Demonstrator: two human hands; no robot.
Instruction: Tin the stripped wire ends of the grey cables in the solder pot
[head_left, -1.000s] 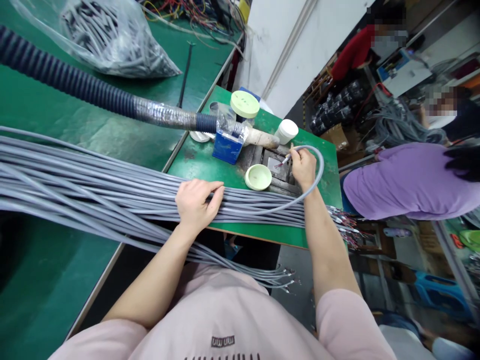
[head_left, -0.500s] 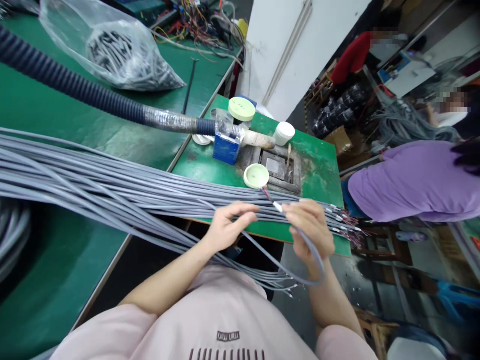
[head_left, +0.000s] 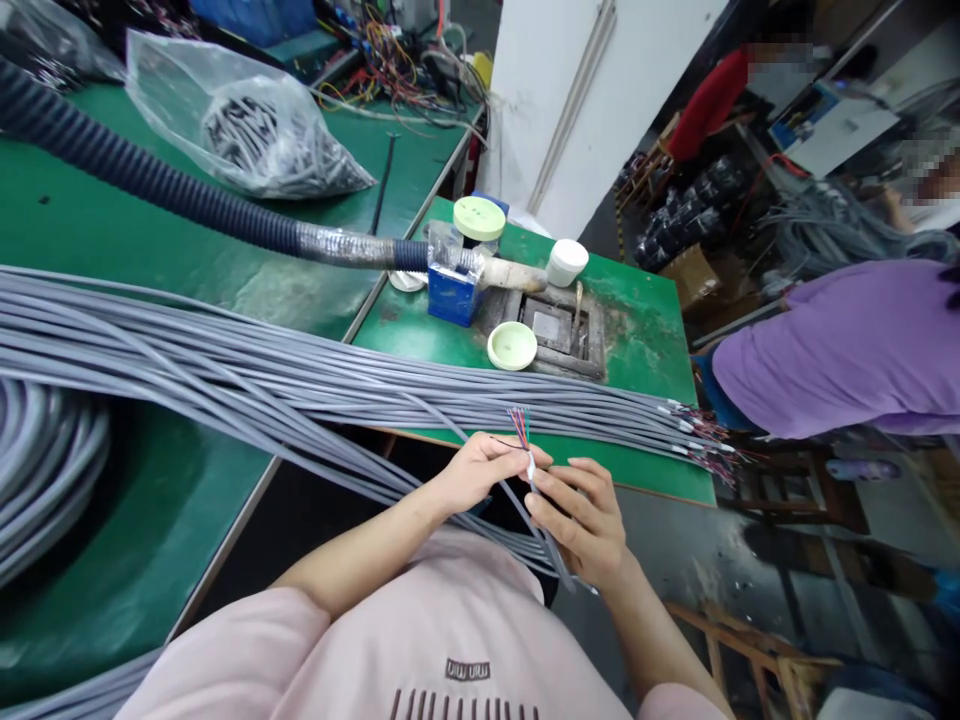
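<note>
A grey cable (head_left: 553, 553) comes up in front of my chest, its end pointing away from me. Thin coloured wires (head_left: 520, 424) fan out from that end, above a white wrapped section (head_left: 531, 467). My right hand (head_left: 583, 520) holds the cable just below the white section, fingers curled around it. My left hand (head_left: 484, 472) is closed, thumb and forefinger pinching at the base of the wires; a dark wire sticks out beside the fingertips. Beyond both hands, a thick bundle of grey cables (head_left: 315, 365) lies across the benches, its stripped ends at the right edge.
On the green bench (head_left: 637, 320) are a shallow pale green dish (head_left: 512, 346), a soldering pot (head_left: 553, 328), a white tub (head_left: 568, 262) and a blue box (head_left: 453, 295). A black hose (head_left: 187, 200) crosses from the left. A person in purple (head_left: 840, 350) is at the right.
My right hand has brought the cable end left and nearer to me, and the wires now point away from me. My left hand has closed at their base.
</note>
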